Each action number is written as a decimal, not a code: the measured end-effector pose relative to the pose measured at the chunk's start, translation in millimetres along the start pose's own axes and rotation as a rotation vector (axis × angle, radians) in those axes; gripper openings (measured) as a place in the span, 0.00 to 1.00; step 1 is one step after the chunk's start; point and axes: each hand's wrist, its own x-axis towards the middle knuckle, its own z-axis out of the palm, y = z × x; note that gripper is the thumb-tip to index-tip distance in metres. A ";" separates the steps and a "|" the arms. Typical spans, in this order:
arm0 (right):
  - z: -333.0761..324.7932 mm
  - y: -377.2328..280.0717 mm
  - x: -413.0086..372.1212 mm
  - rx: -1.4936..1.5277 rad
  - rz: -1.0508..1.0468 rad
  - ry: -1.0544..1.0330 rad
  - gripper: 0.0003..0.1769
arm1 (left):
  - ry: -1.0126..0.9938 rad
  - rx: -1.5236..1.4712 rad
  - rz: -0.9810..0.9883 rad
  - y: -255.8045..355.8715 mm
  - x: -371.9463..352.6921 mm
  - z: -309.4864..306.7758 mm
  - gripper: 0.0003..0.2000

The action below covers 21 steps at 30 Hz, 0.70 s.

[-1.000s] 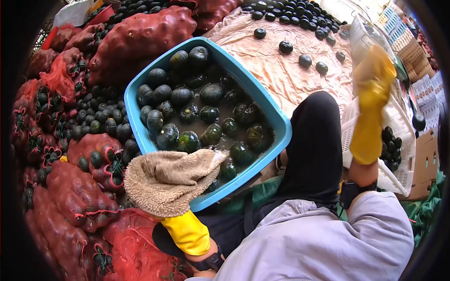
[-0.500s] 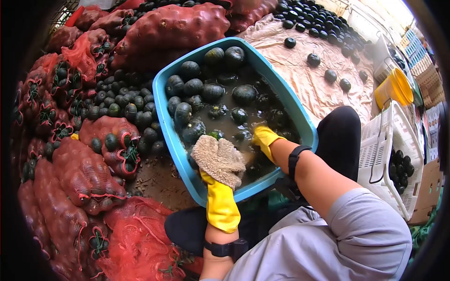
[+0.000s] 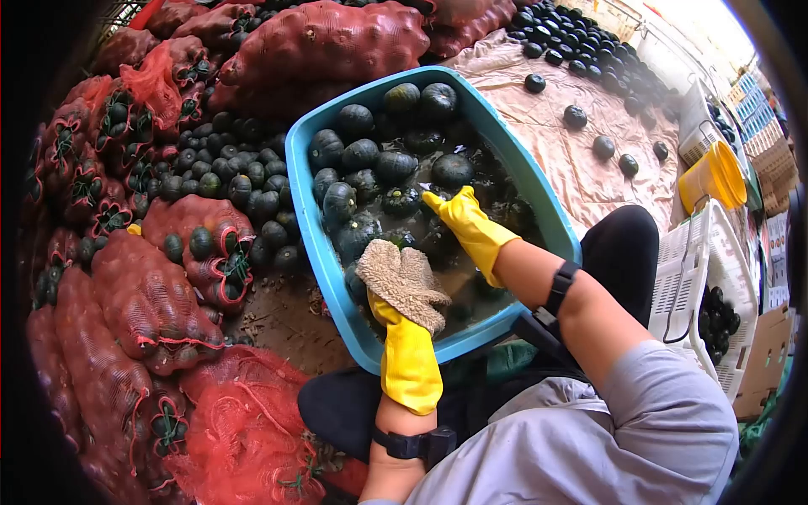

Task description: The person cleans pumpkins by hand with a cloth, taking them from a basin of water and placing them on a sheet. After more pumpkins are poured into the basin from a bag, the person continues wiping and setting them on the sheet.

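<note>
A blue tub (image 3: pixel 305 223) holds murky water and several dark green pumpkins (image 3: pixel 396 167). My left hand (image 3: pixel 402 282), in a yellow rubber glove with a beige fleece mitt (image 3: pixel 396 273) over it, is low in the tub near its left front side. The mitt hides my fingers, and a bit of green shows just beyond it. My right hand (image 3: pixel 468 225), in a yellow glove, is over the water with fingers apart and nothing visibly held. Its fingertips are just short of a round wet pumpkin (image 3: pixel 453 170).
Red mesh sacks (image 3: pixel 151 295) of pumpkins crowd the left and back, with loose pumpkins (image 3: pixel 244 181) piled beside the tub. To the right are a sheet (image 3: pixel 539 139) bearing more pumpkins, a yellow bucket (image 3: pixel 711 178) and a white crate (image 3: pixel 680 269).
My right hand has risen out of the water and moved up the tub, its fingers spreading. My left hand with the mitt stays in nearly the same spot. The view has shifted slightly.
</note>
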 end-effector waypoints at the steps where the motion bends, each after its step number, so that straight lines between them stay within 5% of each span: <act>1: 3.1 -15.4 -7.2 -0.204 0.049 0.088 0.54 | 0.005 -0.006 -0.002 -0.2 1.8 0.8 0.28; 3: 17.9 2.0 0.0 -0.185 -0.014 0.102 0.56 | 0.015 -0.017 -0.006 -0.4 5.2 2.6 0.26; 7: -29.7 -24.6 -7.2 -0.251 -0.109 -0.439 0.50 | -0.108 0.014 0.046 -3.7 17.9 -20.2 0.24; 9: -48.5 -40.7 -32.0 -0.017 0.018 -0.610 0.47 | -0.011 0.043 0.058 1.3 29.7 21.7 0.25; 10: -64.7 -56.2 -55.4 0.000 -0.002 -0.768 0.46 | 0.144 0.133 -0.059 11.7 47.4 113.7 0.29; 11: -75.4 -64.2 -74.8 0.018 -0.024 -0.925 0.45 | 0.168 -0.068 -0.028 8.8 43.4 98.6 0.29; 13: -70.2 -36.4 -119.5 -0.216 -0.697 -0.654 0.45 | 0.211 -0.462 0.038 2.3 28.5 53.6 0.30; 15: -50.3 -17.0 -142.8 -0.117 -0.790 -0.144 0.34 | -0.118 -0.354 0.096 12.0 40.5 -8.3 0.24; 18: -45.7 -31.7 -108.8 0.320 -0.173 -0.135 0.21 | -0.344 -2.485 0.017 52.8 29.3 12.6 0.20; 19: -53.6 -32.6 -109.9 0.310 -0.134 -0.263 0.24 | -0.389 -3.195 -0.033 59.9 26.9 24.2 0.19; 20: -58.2 -30.4 -123.3 0.320 -0.173 -0.350 0.23 | 0.055 -2.449 0.195 56.8 24.8 38.3 0.19; 21: -70.1 -36.5 -150.3 0.322 -0.209 -0.437 0.22 | -0.039 -2.628 0.221 59.3 33.8 72.7 0.19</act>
